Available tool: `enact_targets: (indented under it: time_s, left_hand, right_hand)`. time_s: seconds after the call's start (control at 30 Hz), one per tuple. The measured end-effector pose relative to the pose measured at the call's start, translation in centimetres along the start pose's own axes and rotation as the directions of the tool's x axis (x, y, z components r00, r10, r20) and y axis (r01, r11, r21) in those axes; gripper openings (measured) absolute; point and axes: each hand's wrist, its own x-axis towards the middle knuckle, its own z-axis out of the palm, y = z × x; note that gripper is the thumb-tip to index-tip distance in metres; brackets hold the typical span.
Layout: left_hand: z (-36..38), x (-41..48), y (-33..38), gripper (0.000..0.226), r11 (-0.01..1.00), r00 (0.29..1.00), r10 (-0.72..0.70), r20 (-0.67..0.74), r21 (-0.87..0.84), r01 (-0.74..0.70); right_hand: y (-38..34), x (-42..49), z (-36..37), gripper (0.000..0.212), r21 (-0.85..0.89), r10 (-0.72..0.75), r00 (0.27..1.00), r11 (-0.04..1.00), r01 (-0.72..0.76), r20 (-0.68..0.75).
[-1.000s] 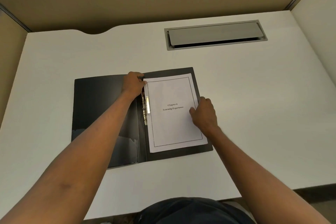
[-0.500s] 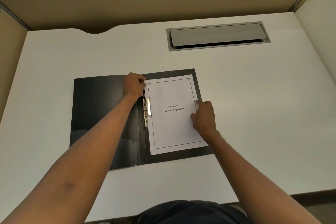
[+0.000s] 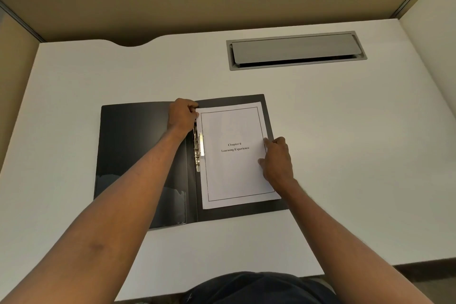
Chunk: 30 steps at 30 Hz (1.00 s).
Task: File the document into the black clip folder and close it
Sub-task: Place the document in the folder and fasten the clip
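Observation:
The black clip folder [image 3: 138, 145] lies open on the white desk. A white document [image 3: 234, 170], headed "Chapter 6 Learning Experience", rests on the folder's right half. A gold metal clip [image 3: 199, 150] runs along the spine, with its bar over the paper's left margin. My left hand [image 3: 181, 114] pinches the document's top left corner near the clip's far end. My right hand [image 3: 276, 160] presses its fingertips on the paper's right edge.
A grey cable hatch [image 3: 296, 50] is set into the desk [image 3: 345, 155] at the back right. Beige partition walls enclose the desk on three sides. A clear pocket [image 3: 172, 202] sits on the folder's left inner cover. The desk's front edge is near my body.
My right hand has slid slightly toward the paper's right edge. The left hand stays at the top left corner. The document has barely shifted.

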Motion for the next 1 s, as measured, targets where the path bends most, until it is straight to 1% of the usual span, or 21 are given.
enact_targets:
  time_s: [0.1,0.17,0.2,0.3,0.4,0.5,0.6,0.7,0.83,0.93,1.0]
  left_hand:
    - [-0.7,-0.4,-0.2,0.025,0.999,1.0,0.012,-0.019,0.04,-0.011]
    - [-1.3,-0.8,-0.6,0.013,0.998,0.999,-0.026,-0.022,0.048,0.027]
    - [-1.5,-1.1,-0.9,0.011,0.998,0.999,-0.049,-0.012,0.042,0.05]
    - [-2.1,-1.8,-1.5,0.023,0.99,0.989,-0.143,0.046,-0.011,0.144]
    - [-2.2,-2.6,-1.7,0.029,0.975,0.971,-0.21,0.115,-0.056,0.217]
    - [-1.9,-3.2,-1.5,0.026,0.972,0.964,-0.215,0.159,-0.057,0.226]
    - [-1.8,-3.6,-1.4,0.017,0.972,0.964,-0.211,0.16,-0.072,0.224]
    - [-2.0,-4.0,-1.4,0.015,0.964,0.964,-0.211,0.162,-0.132,0.233]
    - [-2.5,-5.3,-1.4,0.02,0.937,0.972,-0.196,0.13,-0.266,0.225]
    - [-2.7,-6.9,-1.4,0.016,0.908,0.973,-0.202,0.116,-0.349,0.23]
    - [-2.9,-8.0,-1.4,0.013,0.875,0.965,-0.232,0.123,-0.406,0.263]
  right_hand:
    - [-0.1,0.0,0.1,0.056,-0.02,-0.002,1.0,1.0,0.002,-0.008]
    - [-0.1,0.0,0.2,0.052,-0.033,0.0,1.0,0.999,0.0,-0.009]
    - [-0.1,0.0,0.2,0.05,-0.036,0.002,1.0,0.999,-0.002,-0.008]
    - [-0.2,0.1,0.2,0.048,-0.052,0.004,1.0,0.999,-0.005,-0.004]
    - [-0.3,0.2,0.2,0.05,-0.081,-0.003,1.0,0.997,0.003,0.0]
    - [-0.3,0.3,0.2,0.054,-0.089,-0.005,1.0,0.996,0.005,-0.001]
    - [-0.2,0.3,0.2,0.056,-0.101,-0.007,1.0,0.995,0.007,0.003]
    - [-0.3,0.4,0.3,0.057,-0.105,0.001,1.0,0.995,-0.001,0.0]
    - [-0.4,0.4,0.3,0.059,-0.11,-0.001,1.0,0.994,0.0,-0.007]
    - [-0.5,0.4,0.3,0.06,-0.119,-0.003,1.0,0.993,0.002,-0.006]
    - [-0.5,0.4,0.2,0.059,-0.12,0.001,1.0,0.993,-0.001,-0.006]
